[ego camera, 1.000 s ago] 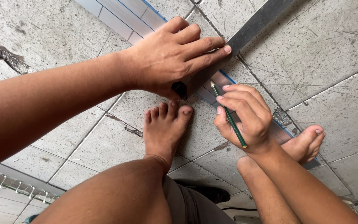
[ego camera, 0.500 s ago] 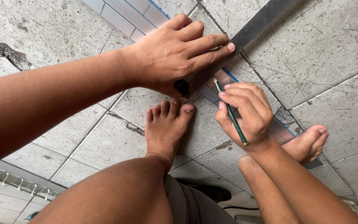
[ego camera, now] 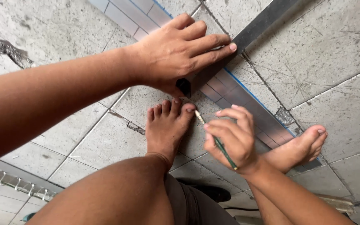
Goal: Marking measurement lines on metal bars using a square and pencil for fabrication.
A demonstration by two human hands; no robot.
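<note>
My left hand (ego camera: 184, 52) presses flat on a dark metal straightedge (ego camera: 263, 21) that lies diagonally across a strip of grey tiles (ego camera: 238, 98) with a blue edge. My right hand (ego camera: 230, 135) holds a green pencil (ego camera: 217, 141), its tip near the strip's edge just below the straightedge's lower end. My bare feet rest on the floor: one foot (ego camera: 165, 127) beside the pencil tip, the other (ego camera: 301, 146) on the strip to the right.
Rough grey floor tiles (ego camera: 321, 62) with scratches surround the strip. A dark crack (ego camera: 3, 48) marks the floor at the upper left. A metal rail with hooks (ego camera: 17, 183) lies at the lower left.
My right hand has shifted down and left along the strip with the pencil. My left hand stays pressed on the straightedge.
</note>
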